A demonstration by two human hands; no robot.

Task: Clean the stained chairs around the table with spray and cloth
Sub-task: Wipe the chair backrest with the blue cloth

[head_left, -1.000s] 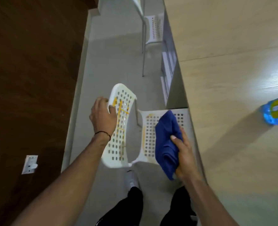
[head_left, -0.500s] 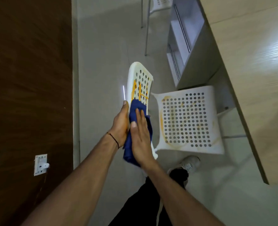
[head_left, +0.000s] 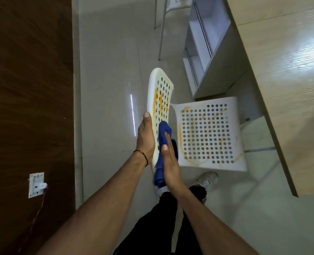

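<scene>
Backrest [head_left: 161, 89] | R hand [head_left: 169, 162] flat, pressing cloth [head_left: 164, 129] on it | L hand [head_left: 146, 138] braces rim, grip unclear | seat [head_left: 207, 135] nr bench [head_left: 290, 89] edge

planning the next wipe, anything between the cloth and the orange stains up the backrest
Nothing visible. The right hand presses the blue cloth on the backrest just below the orange stains; the left hand holds the backrest's outer edge, beside that path.

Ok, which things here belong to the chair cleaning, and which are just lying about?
In the job: blue cloth, stained chair backrest, stained chair seat.
Just about: wall socket, drawer unit, table.
</scene>
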